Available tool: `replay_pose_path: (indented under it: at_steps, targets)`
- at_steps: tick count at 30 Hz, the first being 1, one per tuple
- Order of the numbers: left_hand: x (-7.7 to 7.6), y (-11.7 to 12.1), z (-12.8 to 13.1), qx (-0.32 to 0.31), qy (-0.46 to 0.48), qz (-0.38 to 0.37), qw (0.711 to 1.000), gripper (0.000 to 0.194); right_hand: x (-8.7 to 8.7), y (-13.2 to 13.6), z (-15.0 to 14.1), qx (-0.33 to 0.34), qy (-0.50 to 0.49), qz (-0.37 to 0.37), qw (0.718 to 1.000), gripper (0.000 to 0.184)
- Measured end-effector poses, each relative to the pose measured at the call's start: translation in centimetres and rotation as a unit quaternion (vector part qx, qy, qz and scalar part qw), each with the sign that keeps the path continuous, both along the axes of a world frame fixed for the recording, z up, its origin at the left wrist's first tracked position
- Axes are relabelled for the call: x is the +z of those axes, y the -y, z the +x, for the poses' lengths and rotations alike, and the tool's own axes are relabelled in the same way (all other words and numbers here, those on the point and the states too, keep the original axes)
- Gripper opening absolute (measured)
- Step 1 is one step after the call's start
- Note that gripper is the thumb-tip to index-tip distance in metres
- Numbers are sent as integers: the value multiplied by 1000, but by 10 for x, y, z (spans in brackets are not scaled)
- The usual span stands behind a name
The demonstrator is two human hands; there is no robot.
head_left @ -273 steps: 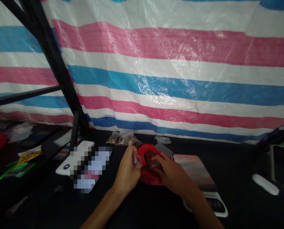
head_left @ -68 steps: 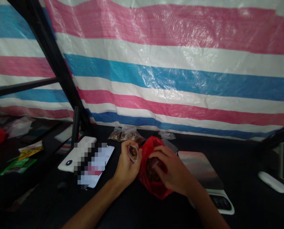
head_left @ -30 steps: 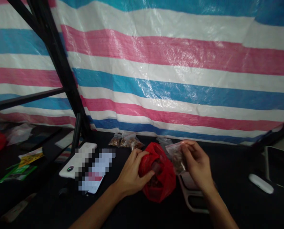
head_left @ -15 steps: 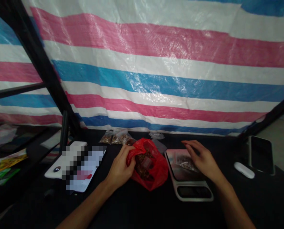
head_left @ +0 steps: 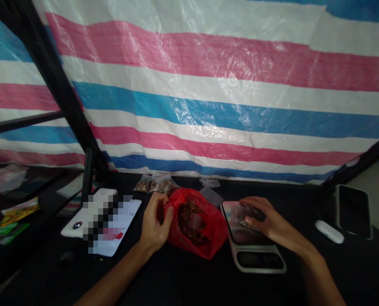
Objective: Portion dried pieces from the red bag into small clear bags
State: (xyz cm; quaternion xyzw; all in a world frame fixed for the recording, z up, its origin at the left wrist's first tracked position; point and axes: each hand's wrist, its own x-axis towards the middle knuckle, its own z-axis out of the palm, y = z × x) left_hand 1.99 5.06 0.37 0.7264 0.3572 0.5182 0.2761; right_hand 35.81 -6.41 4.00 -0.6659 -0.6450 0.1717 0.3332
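Observation:
A red plastic bag [head_left: 213, 238] stands open on the black table. Inside it lie brown, grain-like bits [head_left: 189, 212] and a small clear plastic cup [head_left: 195, 222]. My left hand [head_left: 156, 221] is at the bag's left rim, thumb and curled fingers closed on its edge. To the right is a digital scale [head_left: 237, 238] with a shiny platform and a dark display. Over the platform, my right hand [head_left: 261, 216] grips a small clear zip bag [head_left: 238, 212] between thumb and fingers. The hand hides most of that bag, so its contents are hard to see.
Filled small zip bags [head_left: 160, 183] lie behind the red bag, beside flat clear bags [head_left: 211, 195]. Left are a white device [head_left: 73, 227] and a phone with a lit screen [head_left: 114, 238]. A white case [head_left: 329, 231] and dark-screened phone [head_left: 353, 210] are right. Striped sheeting [head_left: 208, 102] hangs behind.
My right hand has lowered and closed on the zip bag lying on the scale. My left hand has shifted slightly left, and the red bag's mouth is wider. The camera view has shifted a little.

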Motion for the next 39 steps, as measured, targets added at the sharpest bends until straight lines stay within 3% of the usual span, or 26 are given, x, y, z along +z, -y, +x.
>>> replay_pose_path:
  at_steps: [5,12,26,29,32,35,37,39]
  targets:
    - [1,0,2,48,-21,43,998,18,-3,2,5,2,30,-15,999,49]
    - [0,2,6,22,-97,40,994,43,-4,4,4,-6,51,-53,997,59]
    - [2,0,4,35,-89,37,995,34,-6,0,3,-23,73,-24,997,50]
    - [5,0,4,-15,-95,37,995,25,-9,-1,3,-21,73,-23,997,50]
    - [9,1,5,-121,-128,7,984,6,-13,-3,2,-17,69,-11,997,46]
    - [12,5,6,-196,-162,-19,967,19,-12,-4,-2,-22,43,16,999,40]
    - [14,8,5,-212,-167,-10,963,23,-7,-5,-10,-27,2,28,999,39]
    - [14,11,4,-183,-139,5,973,23,-1,-7,-24,-16,-53,37,998,36]
